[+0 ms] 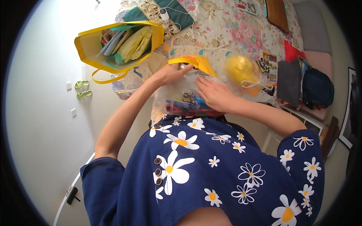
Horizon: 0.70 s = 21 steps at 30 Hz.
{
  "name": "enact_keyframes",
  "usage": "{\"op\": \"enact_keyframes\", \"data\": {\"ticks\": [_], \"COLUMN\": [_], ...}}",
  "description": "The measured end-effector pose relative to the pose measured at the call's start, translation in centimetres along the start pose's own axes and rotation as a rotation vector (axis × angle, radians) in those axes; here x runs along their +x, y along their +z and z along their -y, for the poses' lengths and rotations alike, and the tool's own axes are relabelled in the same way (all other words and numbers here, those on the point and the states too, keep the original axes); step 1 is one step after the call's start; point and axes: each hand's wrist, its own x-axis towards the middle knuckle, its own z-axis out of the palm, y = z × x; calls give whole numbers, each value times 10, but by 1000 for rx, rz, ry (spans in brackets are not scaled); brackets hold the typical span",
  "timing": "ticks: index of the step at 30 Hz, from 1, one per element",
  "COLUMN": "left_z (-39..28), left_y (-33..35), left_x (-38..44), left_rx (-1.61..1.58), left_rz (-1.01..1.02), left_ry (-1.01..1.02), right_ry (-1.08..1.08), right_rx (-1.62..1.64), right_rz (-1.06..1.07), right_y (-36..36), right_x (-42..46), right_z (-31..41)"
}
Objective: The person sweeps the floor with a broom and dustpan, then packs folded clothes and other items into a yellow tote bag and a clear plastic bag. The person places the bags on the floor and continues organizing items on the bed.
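Observation:
A clear plastic bag with dark printed characters stands upright against the front of my body, with red and blue folded items showing through its lower part. My left hand grips the upper left edge of this bag, some crumpled film showing by the thumb; its other fingertips are partly hidden. Just behind that hand lies a yellow bag with a band-like edge. My right hand rests flat on the plastic, fingers stretched out and pressing on the bag's right side.
A large yellow tote holding several folded bags stands at the left edge of a floral bedspread. To the right sits a tied clear bag with yellow contents. Farther right are a grey pouch and a dark blue backpack. A corded white device lies behind.

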Motion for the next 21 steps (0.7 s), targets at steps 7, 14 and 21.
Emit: {"op": "enact_keyframes", "data": {"ticks": [7, 14, 21], "left_z": [7, 104, 91], "left_y": [5, 70, 61], "left_x": [33, 106, 79], "left_rx": [68, 284, -200], "left_rz": [128, -306, -151], "left_ry": [170, 910, 629], "right_ry": [99, 182, 185], "right_rx": [64, 292, 472], "right_rz": [0, 57, 84], "right_y": [16, 48, 55], "right_x": [18, 49, 72], "right_z": [-3, -71, -81]}}
